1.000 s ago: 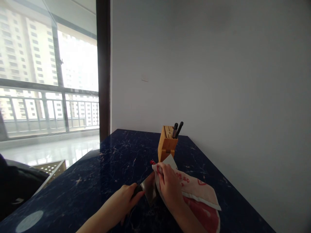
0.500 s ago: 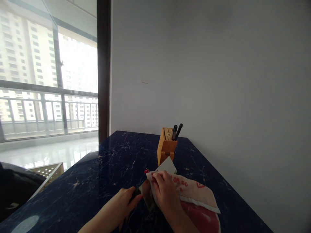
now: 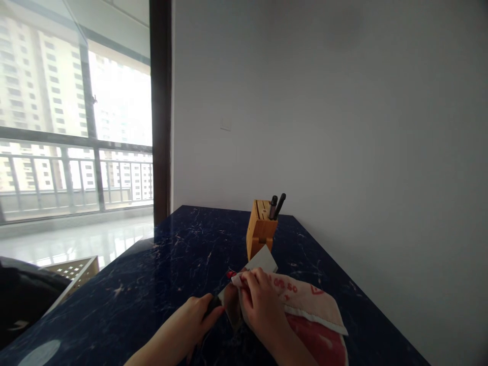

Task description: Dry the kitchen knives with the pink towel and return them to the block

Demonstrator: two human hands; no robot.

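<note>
A wide-bladed kitchen knife (image 3: 231,305) has its dark handle gripped in my left hand (image 3: 194,319). Its broad shiny blade points up and to the right. My right hand (image 3: 261,305) pinches a pink and white towel (image 3: 305,295) with red lettering against the blade, covering the middle of it. Past my right fingers the far part of the blade looks pale. The rest of the towel drapes to the right and lies on the table. Just left of the pinched towel edge is a small red thing (image 3: 231,274) that I cannot make out.
A wooden knife block (image 3: 260,234) with two dark-handled tools in it stands on the dark blue marbled table (image 3: 206,239), just beyond the blade. A grey wall runs along the right. At the left are a chair (image 3: 82,274), a dark bag-like thing (image 3: 23,295) and a window.
My right hand and the towel edge have shifted very slightly right along the blade. My left hand keeps its grip on the handle. The view has moved a little.
</note>
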